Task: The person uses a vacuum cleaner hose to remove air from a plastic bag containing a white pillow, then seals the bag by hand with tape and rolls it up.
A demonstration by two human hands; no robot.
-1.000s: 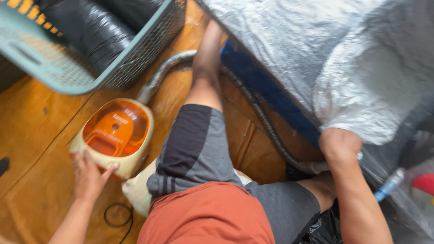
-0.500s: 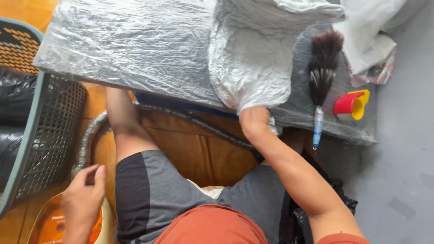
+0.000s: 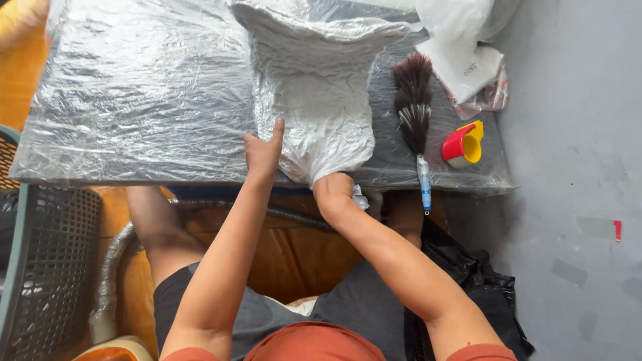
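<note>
At the far left stands a dark basket with holes in its sides. What is in it does not show here. Next to it a grey hose bends down along the orange floor, beside the person's bare leg.

Above them lies a big flat board wrapped in shiny clear plastic. The wrap seems to be there to keep it clean.

The left hand lies flat and open, fingers together, on the near edge of the board. It touches the left side of a white plastic bag. It looks as if it is there to keep the bag from sliding.

The bag lies on the middle of the board, with its narrow end hanging over the near edge. It is crinkled and puffed up. Something fills it, but the cloudy plastic hides what.

The right hand is closed tight around the narrow end of the bag, as if to keep it pinched shut.

To the right of the bag lies a duster with dark feathers and a blue handle that pokes over the edge. Near it sits a small red and yellow cup on its side. I cannot tell if anything is in it. Behind these lie more white bags. Low down, by the right arm, is a black bag on the grey floor.
</note>
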